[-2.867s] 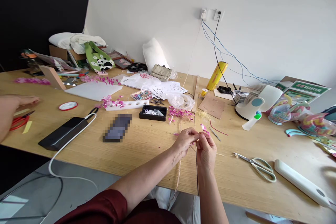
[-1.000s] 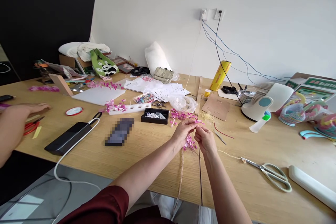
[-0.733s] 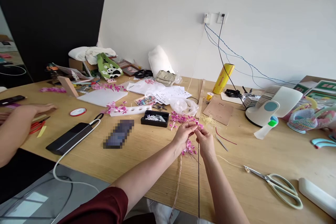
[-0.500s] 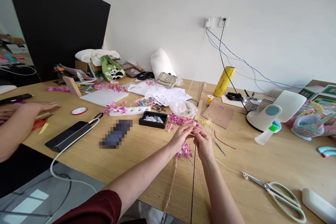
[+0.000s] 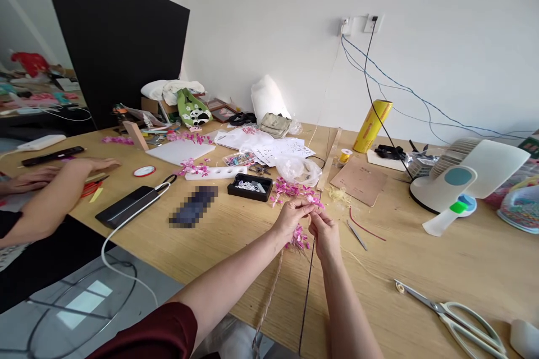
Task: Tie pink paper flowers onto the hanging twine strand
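Note:
My left hand (image 5: 290, 220) and my right hand (image 5: 327, 235) meet fingertip to fingertip above the table, both closed in a pinch on a strand of pink flowers (image 5: 290, 188). The exact bit between the fingertips is too small to make out. Below the left hand lies another bunch of pink flowers (image 5: 298, 237). A braided cord (image 5: 269, 303) runs down from near that bunch past the table's front edge. Right of the right hand, a thin pale strand (image 5: 364, 265) stretches toward large scissors (image 5: 442, 307). Tweezers (image 5: 357, 234) and a red cord (image 5: 365, 225) lie nearby.
A black tray of small white pieces (image 5: 250, 187), a phone-like blurred object (image 5: 193, 207) and a black power box (image 5: 126, 206) sit to the left. At far left rests a co-worker's arm (image 5: 46, 210). On the right stand a white fan (image 5: 458, 176) and a yellow roll (image 5: 373, 126).
My view has turned slightly left, so most things on the table appear further right. Both hands stay together at the flowers with only small finger movement.

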Tool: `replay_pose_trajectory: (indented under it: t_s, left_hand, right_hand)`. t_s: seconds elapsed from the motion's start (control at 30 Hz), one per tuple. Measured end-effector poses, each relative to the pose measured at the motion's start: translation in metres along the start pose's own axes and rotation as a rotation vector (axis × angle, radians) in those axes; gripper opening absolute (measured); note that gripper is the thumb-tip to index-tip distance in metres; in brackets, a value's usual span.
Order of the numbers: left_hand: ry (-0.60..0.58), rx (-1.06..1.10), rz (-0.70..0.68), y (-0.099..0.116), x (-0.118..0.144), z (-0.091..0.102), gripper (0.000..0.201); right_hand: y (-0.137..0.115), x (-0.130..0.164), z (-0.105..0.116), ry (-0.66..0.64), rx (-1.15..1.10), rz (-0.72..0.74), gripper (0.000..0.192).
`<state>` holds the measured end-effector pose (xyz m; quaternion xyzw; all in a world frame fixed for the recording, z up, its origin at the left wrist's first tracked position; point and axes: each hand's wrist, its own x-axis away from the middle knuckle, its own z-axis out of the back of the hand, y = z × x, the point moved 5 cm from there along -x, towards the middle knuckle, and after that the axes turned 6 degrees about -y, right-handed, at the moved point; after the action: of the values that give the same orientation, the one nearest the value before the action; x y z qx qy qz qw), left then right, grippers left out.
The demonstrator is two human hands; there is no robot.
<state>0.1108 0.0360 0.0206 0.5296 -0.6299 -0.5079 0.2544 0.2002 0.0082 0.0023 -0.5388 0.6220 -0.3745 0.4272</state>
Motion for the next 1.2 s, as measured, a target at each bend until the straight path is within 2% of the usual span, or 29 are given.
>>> replay_pose_trajectory:
  t_s: [0.13, 0.2, 0.43, 0.63, 0.83, 1.03, 1.2]
  left_hand:
    - [-0.018, -0.101, -0.020, 0.002, -0.004, 0.005, 0.020]
    - [-0.013, -0.122, -0.033, 0.001, -0.006, 0.009, 0.021]
    - [0.046, -0.069, 0.005, -0.011, -0.006, 0.017, 0.026]
    - [0.081, 0.026, 0.003, -0.013, 0.000, 0.015, 0.022]
    - [0.104, 0.014, 0.008, -0.014, -0.003, 0.014, 0.025]
    - [0.111, 0.100, 0.001, -0.013, -0.003, 0.005, 0.027]
    - [0.095, 0.125, -0.040, -0.006, -0.003, -0.004, 0.026]
  right_hand:
    - [-0.001, -0.001, 0.006, 0.104, 0.187, 0.049, 0.023]
    - [0.000, -0.002, 0.008, 0.113, 0.225, 0.071, 0.023]
    - [0.006, -0.003, 0.005, 0.084, 0.173, 0.063, 0.021]
    - [0.011, -0.002, 0.004, 0.069, 0.135, 0.052, 0.019]
    - [0.010, -0.002, 0.007, 0.121, 0.186, 0.054, 0.019]
    - [0.002, 0.001, 0.002, 0.094, 0.168, 0.066, 0.022]
    - [-0.003, 0.001, 0.005, 0.156, 0.237, 0.114, 0.024]
